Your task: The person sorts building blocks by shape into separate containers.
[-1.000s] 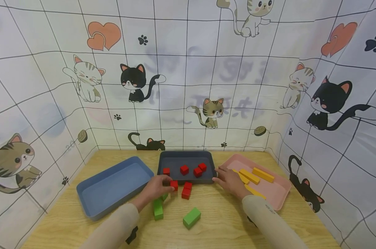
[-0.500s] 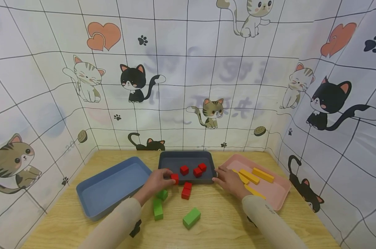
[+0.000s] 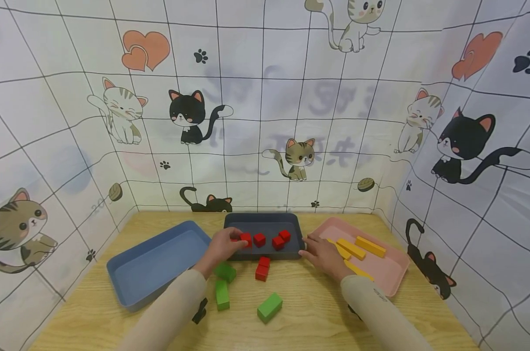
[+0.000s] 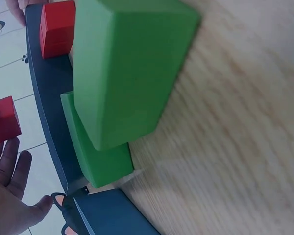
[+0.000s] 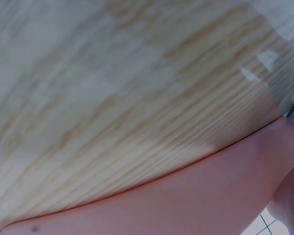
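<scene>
The dark gray tray (image 3: 265, 224) holds three plainly visible red cubes (image 3: 259, 239). The left hand (image 3: 222, 245) pinches a further cube (image 3: 246, 239) between thumb and fingers over that tray's left portion. The right hand (image 3: 325, 254) grips no block; its extended fingers rest at the tray's right end. The pink tray (image 3: 394, 277), angled at right, contains yellow bars (image 3: 370, 246). The blue tray (image 3: 157, 265) is angled at left. The wood-grain table (image 3: 309, 326) bears two adjoining red blocks (image 3: 262, 269) and green blocks (image 3: 270, 307). A white grid-patterned sheet (image 3: 243, 117) with cartoon cats encloses the table.
</scene>
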The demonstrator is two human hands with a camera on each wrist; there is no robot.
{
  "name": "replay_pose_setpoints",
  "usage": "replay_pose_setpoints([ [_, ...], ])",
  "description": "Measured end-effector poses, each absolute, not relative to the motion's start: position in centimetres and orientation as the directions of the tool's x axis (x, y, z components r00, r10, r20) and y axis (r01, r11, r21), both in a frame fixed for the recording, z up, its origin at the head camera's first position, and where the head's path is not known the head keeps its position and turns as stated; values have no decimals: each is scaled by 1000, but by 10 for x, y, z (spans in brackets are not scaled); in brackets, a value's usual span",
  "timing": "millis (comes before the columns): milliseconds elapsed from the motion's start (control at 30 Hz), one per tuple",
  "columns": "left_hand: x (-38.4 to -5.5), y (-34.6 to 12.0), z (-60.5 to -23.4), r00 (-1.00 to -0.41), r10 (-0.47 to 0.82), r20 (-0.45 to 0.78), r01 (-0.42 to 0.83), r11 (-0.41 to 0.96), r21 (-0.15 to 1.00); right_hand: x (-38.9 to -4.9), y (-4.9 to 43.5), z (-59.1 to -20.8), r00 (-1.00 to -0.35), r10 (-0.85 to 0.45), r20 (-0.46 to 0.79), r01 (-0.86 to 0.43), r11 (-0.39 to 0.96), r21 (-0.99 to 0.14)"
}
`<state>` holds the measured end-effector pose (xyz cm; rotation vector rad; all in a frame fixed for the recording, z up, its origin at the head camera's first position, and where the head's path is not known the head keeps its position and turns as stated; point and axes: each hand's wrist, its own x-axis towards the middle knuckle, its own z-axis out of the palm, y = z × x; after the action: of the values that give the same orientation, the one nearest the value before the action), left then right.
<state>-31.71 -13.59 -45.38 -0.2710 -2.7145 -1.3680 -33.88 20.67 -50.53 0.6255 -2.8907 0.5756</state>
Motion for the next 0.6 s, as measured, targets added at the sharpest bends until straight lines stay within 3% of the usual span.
replay_pose_setpoints([
  [267,-333,-129,-453,-989,47,141,142,580,802,-340,210,-507,-906,-373,202,-421,845,-329],
  [600,-346,-120,-456,-988,-66,140,56,692,720,-341,208,-507,-908,-371,195,-417,846,-332],
])
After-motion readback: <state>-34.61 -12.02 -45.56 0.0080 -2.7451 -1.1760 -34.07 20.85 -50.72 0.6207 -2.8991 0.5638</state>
